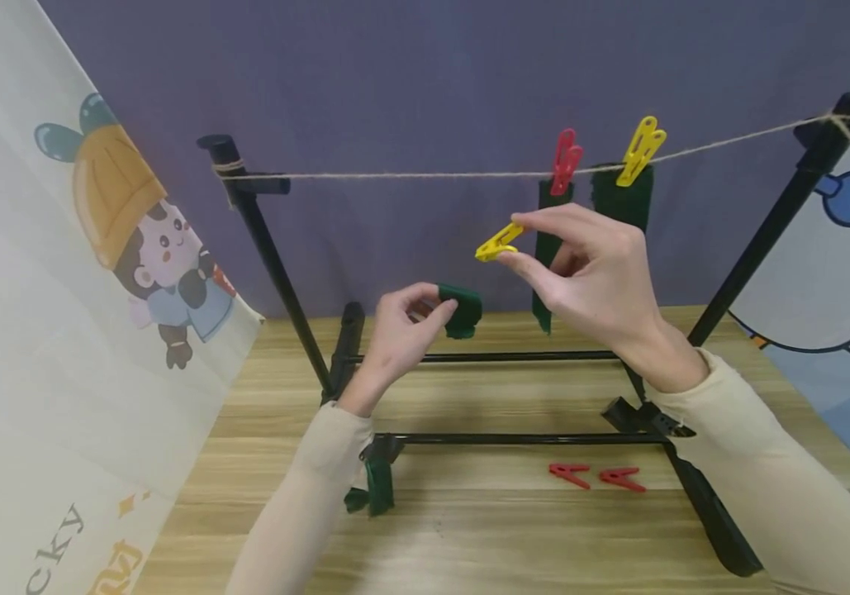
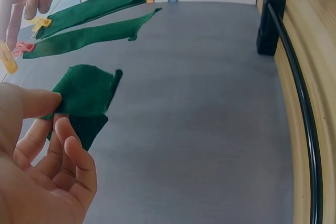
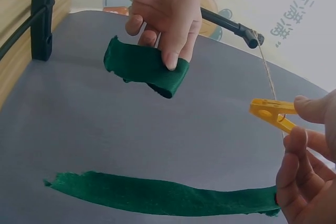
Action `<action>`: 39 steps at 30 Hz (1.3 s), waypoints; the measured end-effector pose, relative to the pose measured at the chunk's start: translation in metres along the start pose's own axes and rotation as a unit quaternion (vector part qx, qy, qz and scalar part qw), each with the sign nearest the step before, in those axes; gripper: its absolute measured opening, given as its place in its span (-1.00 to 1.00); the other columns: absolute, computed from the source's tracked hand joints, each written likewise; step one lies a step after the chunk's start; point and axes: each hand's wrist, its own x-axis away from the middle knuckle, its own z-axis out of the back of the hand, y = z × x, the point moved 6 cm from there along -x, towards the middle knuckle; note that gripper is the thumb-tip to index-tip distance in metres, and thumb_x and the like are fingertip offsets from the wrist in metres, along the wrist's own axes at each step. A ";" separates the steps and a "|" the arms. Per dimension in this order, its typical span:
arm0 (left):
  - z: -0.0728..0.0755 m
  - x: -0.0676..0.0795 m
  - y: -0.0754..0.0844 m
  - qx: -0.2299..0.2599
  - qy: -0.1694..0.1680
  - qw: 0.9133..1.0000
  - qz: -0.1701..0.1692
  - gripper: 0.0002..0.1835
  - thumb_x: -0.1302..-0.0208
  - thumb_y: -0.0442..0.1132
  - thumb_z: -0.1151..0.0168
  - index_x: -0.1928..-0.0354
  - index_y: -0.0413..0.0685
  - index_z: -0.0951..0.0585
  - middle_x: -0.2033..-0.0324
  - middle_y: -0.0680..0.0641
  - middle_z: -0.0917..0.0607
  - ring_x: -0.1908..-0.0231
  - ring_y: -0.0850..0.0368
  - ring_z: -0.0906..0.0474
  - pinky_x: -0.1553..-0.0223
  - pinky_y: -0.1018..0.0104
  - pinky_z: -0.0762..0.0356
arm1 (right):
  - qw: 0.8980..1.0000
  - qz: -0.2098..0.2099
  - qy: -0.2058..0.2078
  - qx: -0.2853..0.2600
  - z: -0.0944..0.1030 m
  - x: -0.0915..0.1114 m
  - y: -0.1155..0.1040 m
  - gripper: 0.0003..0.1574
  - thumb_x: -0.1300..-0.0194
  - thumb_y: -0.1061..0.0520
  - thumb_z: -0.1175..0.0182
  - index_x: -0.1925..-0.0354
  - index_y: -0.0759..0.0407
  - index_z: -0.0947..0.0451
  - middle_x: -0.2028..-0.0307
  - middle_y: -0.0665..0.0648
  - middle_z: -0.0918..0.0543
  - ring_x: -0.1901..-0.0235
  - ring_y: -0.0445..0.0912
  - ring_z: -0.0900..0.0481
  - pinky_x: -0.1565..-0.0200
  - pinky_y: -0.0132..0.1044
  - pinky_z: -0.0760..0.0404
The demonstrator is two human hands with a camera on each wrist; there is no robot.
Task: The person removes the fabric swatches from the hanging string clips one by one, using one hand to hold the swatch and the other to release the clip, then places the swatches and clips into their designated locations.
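Between thumb and fingers my left hand [image 1: 408, 329] pinches a folded green cloth strip [image 1: 462, 312], held below the string [image 1: 395, 175]. My right hand [image 1: 599, 277] grips a yellow clothespin [image 1: 499, 242] by its handle ends, just left of the hanging strips. In the right wrist view the clothespin [image 3: 270, 113] is near the string, apart from the cloth. A red clothespin [image 1: 565, 164] fastens one green strip [image 1: 543, 248] to the string. Farther right, a yellow clothespin [image 1: 642, 151] fastens another green strip [image 1: 621, 198], partly hidden by my right hand.
Two red clothespins [image 1: 569, 473] lie on the wooden table [image 1: 469, 529] at the front right. More green cloth [image 1: 380, 486] lies by my left sleeve. The black frame's left post [image 1: 268, 256] and right post [image 1: 766, 240] carry the string; low bars [image 1: 514, 438] cross between them.
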 end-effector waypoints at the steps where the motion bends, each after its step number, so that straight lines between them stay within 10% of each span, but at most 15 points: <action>1: 0.001 0.001 0.004 -0.002 -0.001 1.000 0.000 -0.87 -0.28 -0.26 -0.26 0.24 -0.18 -0.68 0.41 -0.12 -0.66 0.43 -0.12 -0.56 0.52 0.27 -0.45 | 1.000 -0.002 0.000 0.001 0.000 0.001 0.001 -0.52 -0.03 0.11 -0.48 0.02 0.12 -0.68 0.19 0.00 -0.70 0.75 -0.34 -0.36 0.64 -0.52 -0.33; 10: 0.007 0.009 0.018 -0.007 -0.001 1.000 -0.016 -0.90 -0.22 -0.31 -0.31 0.33 -0.24 -0.66 0.46 -0.14 -0.66 0.48 -0.06 -0.52 0.55 0.32 -0.41 | 1.000 -0.009 0.000 -0.013 0.000 0.002 -0.015 -0.54 0.05 0.27 -0.50 0.10 0.26 -0.69 0.30 0.09 -0.70 0.77 -0.36 -0.30 0.67 -0.53 -0.26; 18: 0.008 0.005 -0.010 -0.025 0.006 0.999 -0.020 -0.87 -0.20 -0.22 -0.37 0.31 -0.13 -0.70 0.45 -0.08 -0.69 0.48 0.00 -0.54 0.54 0.29 -0.43 | 0.999 -0.028 -0.009 -0.024 0.000 0.005 -0.027 -0.56 0.08 0.37 -0.48 0.14 0.37 -0.67 0.34 0.19 -0.68 0.78 -0.29 -0.31 0.66 -0.56 -0.24; 39: 0.012 0.015 -0.042 -0.027 -0.004 0.999 0.018 -0.83 -0.23 -0.02 -0.32 0.28 0.07 -0.69 0.36 0.07 -0.66 0.41 0.08 -0.55 0.51 0.17 -0.51 | 0.996 -0.076 -0.029 -0.031 -0.021 0.052 0.027 -0.49 0.06 0.21 -0.52 0.05 0.11 -0.69 0.27 -0.07 -0.67 0.78 -0.36 -0.30 0.72 -0.48 -0.26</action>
